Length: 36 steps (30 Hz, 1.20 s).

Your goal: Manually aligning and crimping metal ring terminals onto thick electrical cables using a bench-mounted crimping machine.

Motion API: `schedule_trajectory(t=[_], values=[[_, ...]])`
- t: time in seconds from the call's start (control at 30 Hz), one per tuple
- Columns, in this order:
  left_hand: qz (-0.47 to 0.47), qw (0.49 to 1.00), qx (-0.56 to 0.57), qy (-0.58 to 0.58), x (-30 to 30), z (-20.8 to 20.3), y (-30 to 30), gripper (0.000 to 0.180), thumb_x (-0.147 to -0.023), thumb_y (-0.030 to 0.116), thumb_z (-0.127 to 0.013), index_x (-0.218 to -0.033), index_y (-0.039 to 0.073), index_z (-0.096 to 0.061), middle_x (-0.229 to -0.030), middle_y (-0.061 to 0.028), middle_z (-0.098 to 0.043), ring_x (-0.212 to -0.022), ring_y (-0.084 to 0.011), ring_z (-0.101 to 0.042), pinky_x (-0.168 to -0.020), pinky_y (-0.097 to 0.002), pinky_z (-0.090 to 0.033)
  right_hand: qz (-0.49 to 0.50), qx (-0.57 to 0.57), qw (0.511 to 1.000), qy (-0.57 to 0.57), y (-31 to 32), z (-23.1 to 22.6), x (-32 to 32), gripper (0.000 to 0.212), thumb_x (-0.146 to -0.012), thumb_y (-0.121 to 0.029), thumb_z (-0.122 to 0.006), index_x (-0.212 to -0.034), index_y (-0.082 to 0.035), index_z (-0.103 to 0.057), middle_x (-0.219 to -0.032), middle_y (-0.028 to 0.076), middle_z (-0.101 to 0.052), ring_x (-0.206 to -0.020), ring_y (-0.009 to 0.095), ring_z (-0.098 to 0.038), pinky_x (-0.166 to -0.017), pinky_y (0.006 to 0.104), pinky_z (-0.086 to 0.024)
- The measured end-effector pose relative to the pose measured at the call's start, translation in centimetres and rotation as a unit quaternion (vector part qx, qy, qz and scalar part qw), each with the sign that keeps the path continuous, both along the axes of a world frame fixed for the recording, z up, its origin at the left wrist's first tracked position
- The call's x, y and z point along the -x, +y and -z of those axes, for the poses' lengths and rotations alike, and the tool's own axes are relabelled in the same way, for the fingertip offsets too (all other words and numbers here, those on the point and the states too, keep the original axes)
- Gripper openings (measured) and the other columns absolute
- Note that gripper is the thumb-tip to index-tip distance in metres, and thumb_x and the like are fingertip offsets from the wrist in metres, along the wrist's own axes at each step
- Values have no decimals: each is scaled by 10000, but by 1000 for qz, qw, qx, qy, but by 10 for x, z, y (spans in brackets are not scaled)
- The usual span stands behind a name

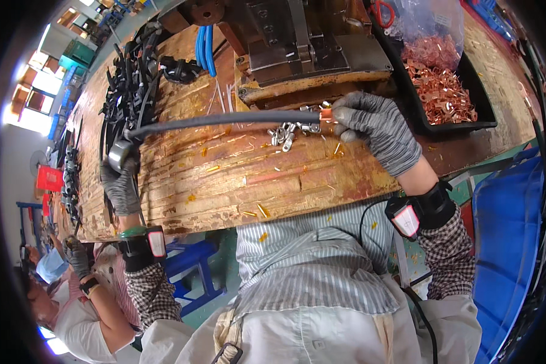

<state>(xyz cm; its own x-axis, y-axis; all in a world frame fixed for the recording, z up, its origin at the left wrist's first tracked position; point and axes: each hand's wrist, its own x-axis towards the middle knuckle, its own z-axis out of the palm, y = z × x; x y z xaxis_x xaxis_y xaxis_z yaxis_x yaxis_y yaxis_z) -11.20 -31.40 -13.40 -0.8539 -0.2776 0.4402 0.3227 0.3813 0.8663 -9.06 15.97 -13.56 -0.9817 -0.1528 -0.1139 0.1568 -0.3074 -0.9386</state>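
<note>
Black cable (224,117), left hand (121,187) by table edge (224,223), right hand (379,128) near tray (458,127)

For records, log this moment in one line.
left hand: holding round silvery piece; right hand: pinching dark grey cable's copper end; black bin: copper terminals

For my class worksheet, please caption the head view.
Gloved right hand holding the copper-coloured tip of a dark cable, left hand farther along it, above a worn wooden table.

Blue stool (190,256) lower left; red box-shaped object (50,178) farther left.
</note>
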Motion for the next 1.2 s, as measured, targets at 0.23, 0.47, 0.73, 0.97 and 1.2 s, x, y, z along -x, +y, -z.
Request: schedule_trajectory(t=[0.23, 0.47, 0.73, 0.97, 1.2], values=[[-158, 718, 651, -192, -30, -40, 61, 396, -685, 34, -687, -1052, 34, -538, -1089, -114, -531, -995, -257, -516, -873, -320, -417, -42, -104, 992, 50, -16, 1, 0, 128, -779, -64, -616, -855, 38, -599, -696, 70, -595, -626, 106, -575, -540, 213, -484], [263, 869, 418, -31, -7, -35, 203, 320, -821, 285, -573, -1053, 66, -569, -970, -142, -573, -883, -329, -550, -778, -370, -451, -20, -84, 994, 70, -21, -6, -2, 128, -781, -67, -610, -859, 33, -595, -678, 61, -591, -591, 85, -554, -531, 211, -464], [431, 821, 304, -219, 34, -23, 201, 295, -844, 314, -565, -863, 20, -581, -715, -113, -519, -659, -231, -496, -630, -322, -409, -42, -100, 990, 87, -19, -16, 2, 117, -773, -71, -623, -829, 31, -609, -669, 50, -595, -558, 88, -549, -527, 218, -464], [358, 891, 215, -177, 46, -66, 218, 234, -792, 229, -650, -763, 1, -607, -638, -9, -532, -616, -75, -453, -556, -254, -367, 14, -50, 992, 116, -9, -30, 29, 146, -771, -105, -650, -863, 8, -640, -699, 35, -613, -556, 69, -544, -505, 190, -447], [339, 895, 224, -187, 59, -81, 218, 214, -763, 208, -679, -702, 11, -624, -580, 14, -500, -566, -68, -421, -531, -254, -344, -19, -27, 996, 82, 4, -52, 43, 206, -800, -93, -612, -975, 16, -615, -780, 70, -629, -668, 124, -620, -568, 200, -509]])
